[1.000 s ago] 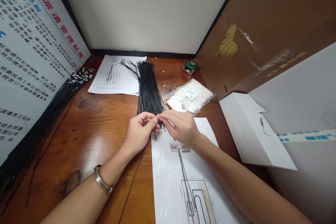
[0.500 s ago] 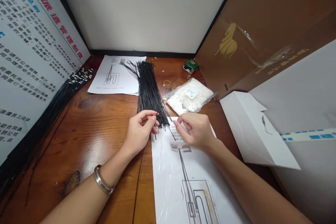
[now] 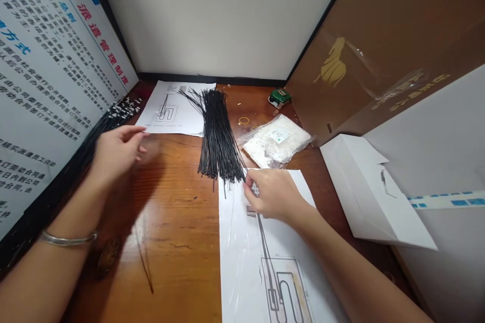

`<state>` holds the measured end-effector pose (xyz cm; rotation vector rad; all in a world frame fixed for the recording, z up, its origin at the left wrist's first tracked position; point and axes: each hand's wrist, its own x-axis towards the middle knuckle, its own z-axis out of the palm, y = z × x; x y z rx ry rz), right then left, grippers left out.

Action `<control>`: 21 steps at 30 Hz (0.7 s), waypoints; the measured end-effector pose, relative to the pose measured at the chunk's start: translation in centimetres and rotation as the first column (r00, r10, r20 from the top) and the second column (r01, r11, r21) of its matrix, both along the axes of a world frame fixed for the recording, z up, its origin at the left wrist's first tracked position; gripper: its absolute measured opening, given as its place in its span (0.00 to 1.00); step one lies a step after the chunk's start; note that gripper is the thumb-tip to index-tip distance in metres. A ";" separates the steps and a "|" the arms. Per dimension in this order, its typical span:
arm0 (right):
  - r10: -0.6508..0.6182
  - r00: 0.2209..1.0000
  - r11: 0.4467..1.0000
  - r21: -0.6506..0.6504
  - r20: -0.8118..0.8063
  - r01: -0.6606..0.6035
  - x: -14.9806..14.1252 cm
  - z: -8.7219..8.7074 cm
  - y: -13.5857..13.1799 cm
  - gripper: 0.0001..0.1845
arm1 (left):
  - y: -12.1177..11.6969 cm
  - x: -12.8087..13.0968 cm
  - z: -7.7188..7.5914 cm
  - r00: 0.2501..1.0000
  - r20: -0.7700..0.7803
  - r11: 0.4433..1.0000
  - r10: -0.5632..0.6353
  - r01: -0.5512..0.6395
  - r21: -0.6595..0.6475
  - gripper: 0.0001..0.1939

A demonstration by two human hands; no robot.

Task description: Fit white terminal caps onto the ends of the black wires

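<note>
My left hand (image 3: 121, 154) is off to the left above the table, close to a pile of black wires with white connector ends (image 3: 123, 108). Thumb and forefinger are pinched, though blurred; a thin black wire (image 3: 146, 260) trails below, seemingly from this hand. My right hand (image 3: 275, 193) is at the near end of a thick bundle of black wires (image 3: 219, 136). Its thumb and forefinger close on the tip of a wire at the bundle's right edge. Beneath it lies a printed sheet with a wiring drawing (image 3: 242, 262), partly covered by the hand.
A clear bag of small white parts (image 3: 280, 136) and a green tape measure (image 3: 279, 97) lie beyond my right hand. Another printed sheet (image 3: 151, 116) lies behind the bundle. Rubber bands (image 3: 244, 121) are near the bag. A brown box (image 3: 364, 35) and a white folded carton (image 3: 371, 192) stand right.
My left hand has swung from the bundle's near end to the left side, and a wire now trails there. My right hand has shifted slightly left, onto the wire tips.
</note>
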<state>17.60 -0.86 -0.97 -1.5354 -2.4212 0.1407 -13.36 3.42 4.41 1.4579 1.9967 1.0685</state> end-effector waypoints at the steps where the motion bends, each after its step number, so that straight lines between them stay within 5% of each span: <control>1: 0.005 1.000 1.000 0.003 -0.005 -0.005 0.0 0.0 0.0 0.07 | 0.4 -1.6 0.4 0.974 -0.212 0.997 0.080 -0.081 0.006 0.10; 4: 0.014 0.998 1.000 0.027 -0.056 -0.012 0.0 -0.2 0.0 0.07 | 1.6 -5.0 1.5 0.860 -0.484 0.986 0.162 -0.126 0.106 0.11; 6: 0.020 0.993 0.999 0.042 -0.117 -0.015 0.0 -0.3 0.1 0.08 | 2.0 -5.4 1.8 0.774 -0.610 0.972 0.171 -0.030 0.235 0.13; 10: 0.062 0.959 0.997 0.055 -0.278 -0.048 0.2 -0.5 0.3 0.10 | 0.7 -0.3 1.1 0.822 -0.570 0.901 0.019 0.232 0.366 0.14; 14: 0.116 0.882 0.993 0.086 -0.457 -0.086 0.4 -0.5 0.3 0.13 | -2.8 8.6 -1.4 0.951 0.008 0.940 -0.308 0.303 0.156 0.11; 18: 0.206 0.789 0.978 0.133 -0.579 -0.158 -0.1 -0.2 -0.1 0.12 | -4.4 13.8 -4.0 0.810 0.454 0.854 -0.371 0.490 -0.177 0.20; 21: 0.261 0.743 0.965 0.150 -0.616 -0.214 -0.9 0.0 -0.5 0.12 | -4.3 14.5 -4.7 0.774 0.518 0.852 -0.365 0.502 -0.149 0.19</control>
